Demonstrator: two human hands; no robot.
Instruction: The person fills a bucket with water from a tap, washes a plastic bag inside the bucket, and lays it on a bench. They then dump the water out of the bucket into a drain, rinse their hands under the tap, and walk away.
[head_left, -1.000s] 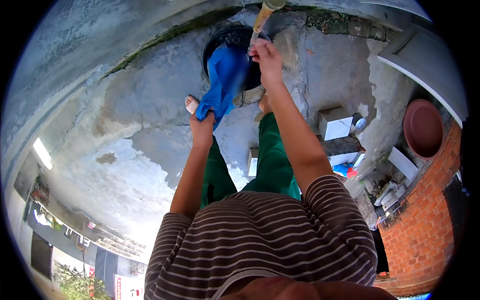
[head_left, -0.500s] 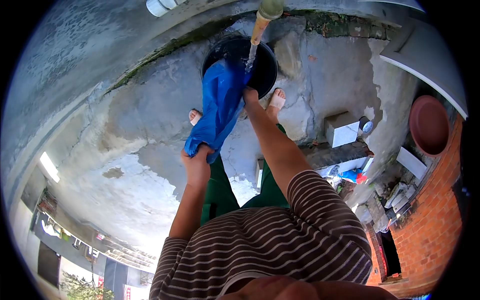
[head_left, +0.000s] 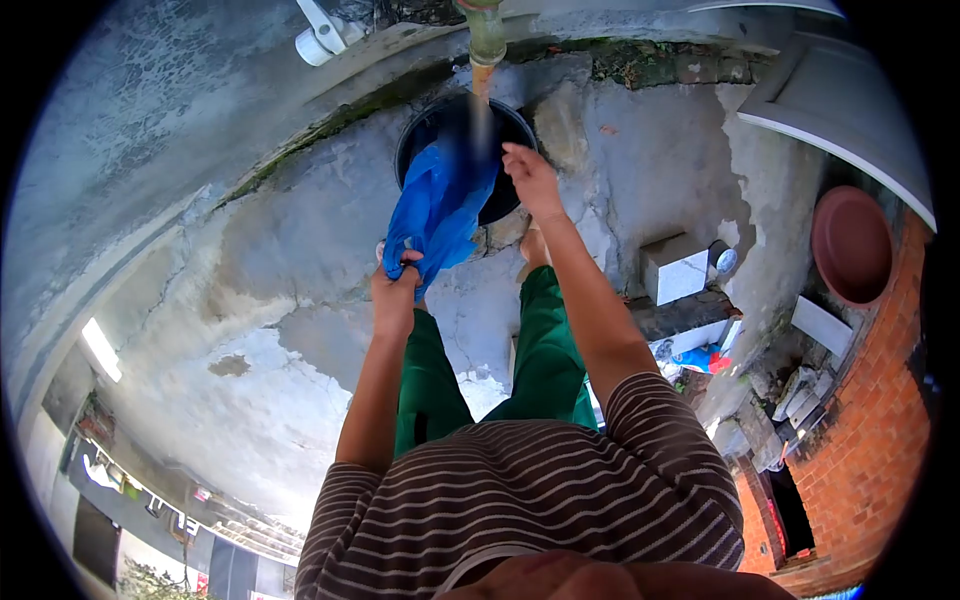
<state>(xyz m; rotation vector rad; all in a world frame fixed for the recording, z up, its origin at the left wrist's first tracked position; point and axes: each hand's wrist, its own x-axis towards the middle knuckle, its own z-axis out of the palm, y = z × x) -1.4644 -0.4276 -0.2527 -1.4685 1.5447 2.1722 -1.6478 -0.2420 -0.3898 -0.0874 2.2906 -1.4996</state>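
My left hand (head_left: 396,278) is closed on the gathered near end of a thin blue cloth (head_left: 432,205). From there the cloth stretches up and over the rim of a round black bucket (head_left: 528,133), and its far end lies inside. My right hand (head_left: 532,178) is off the cloth, beside the bucket's right rim, with fingers partly bent and apart and nothing in them. A pipe spout (head_left: 482,78) hangs over the bucket. The water stream below it is blurred.
My feet stand on cracked, wet concrete (head_left: 290,230) by the bucket. A white-sided block (head_left: 677,278) and a reddish-brown basin (head_left: 852,246) are at right. A pale wall (head_left: 150,130) runs along the left, a brick wall (head_left: 860,470) at lower right.
My right hand has let go of the blue cloth and lifted up and right of the bucket. My left hand has moved slightly towards the bucket with the cloth, which hangs looser.
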